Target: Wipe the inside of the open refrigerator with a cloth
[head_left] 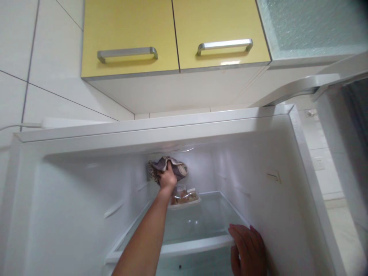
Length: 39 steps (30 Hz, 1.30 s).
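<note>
Deep inside the refrigerator (244,153), my left hand (168,178) presses a crumpled dark patterned cloth (181,168) against the upper back wall. The index finger points up over the cloth; the other fingers are bent into it. Just below, a white tray (186,205) of food under clear wrap sits at the back of a glass shelf (198,220). My right hand (248,249) is at the shelf's front right corner, its fingers curled over the white front edge and its thumb below.
Yellow cabinets (129,30) with metal handles hang above the refrigerator. Its door (339,126) stands open on the right. A light switch (273,177) is on the right inner wall, and small shelf ledges (113,209) run along the left wall. Another glass surface lies below the shelf.
</note>
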Available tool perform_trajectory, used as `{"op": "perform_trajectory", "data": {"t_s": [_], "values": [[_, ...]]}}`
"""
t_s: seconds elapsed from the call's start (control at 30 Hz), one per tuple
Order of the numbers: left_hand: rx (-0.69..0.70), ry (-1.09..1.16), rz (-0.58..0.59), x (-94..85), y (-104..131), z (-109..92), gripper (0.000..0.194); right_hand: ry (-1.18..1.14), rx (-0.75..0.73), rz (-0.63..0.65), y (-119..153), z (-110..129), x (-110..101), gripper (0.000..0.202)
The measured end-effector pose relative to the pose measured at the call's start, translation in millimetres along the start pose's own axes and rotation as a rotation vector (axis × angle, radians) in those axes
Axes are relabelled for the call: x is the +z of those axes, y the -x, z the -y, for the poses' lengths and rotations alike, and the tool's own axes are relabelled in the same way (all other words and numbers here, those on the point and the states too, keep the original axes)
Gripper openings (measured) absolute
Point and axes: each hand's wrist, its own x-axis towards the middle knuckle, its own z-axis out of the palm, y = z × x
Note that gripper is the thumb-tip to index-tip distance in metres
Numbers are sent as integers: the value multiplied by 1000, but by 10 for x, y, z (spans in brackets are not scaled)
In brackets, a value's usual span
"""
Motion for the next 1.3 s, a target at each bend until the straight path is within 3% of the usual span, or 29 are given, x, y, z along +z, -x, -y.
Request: {"op": "perform_trajectory", "data": {"t_s": [0.13, 0.23, 0.33, 0.5, 0.73, 0.83, 0.93, 1.17, 1.3], "values": [[-57, -34, -13, 21, -29, 329, 80, 2, 19, -7, 30, 12, 16, 29], [-56, -38, -24, 28, -23, 330, 81, 17, -22, 16, 103, -24, 52, 30], [-16, -38, -38, 6, -10, 180, 82, 46, -37, 28, 173, -69, 94, 32], [172, -12, -16, -25, 43, -213, 78, 77, -61, 32, 214, -100, 139, 32], [629, 3, 97, 129, 343, -966, 65, 119, -100, 22, 200, -136, 149, 31], [768, -19, 162, 206, 498, -1195, 62, 134, -114, 8, 192, -152, 162, 31], [793, -53, 191, 257, 574, -1296, 61, 129, -120, 9, 183, -152, 169, 31], [841, -80, 331, 337, 595, -1284, 73, 89, -77, 13, 138, -115, 137, 32], [851, -50, 369, 325, 628, -1326, 59, 74, -57, -61, 127, -92, 161, 31]]}}
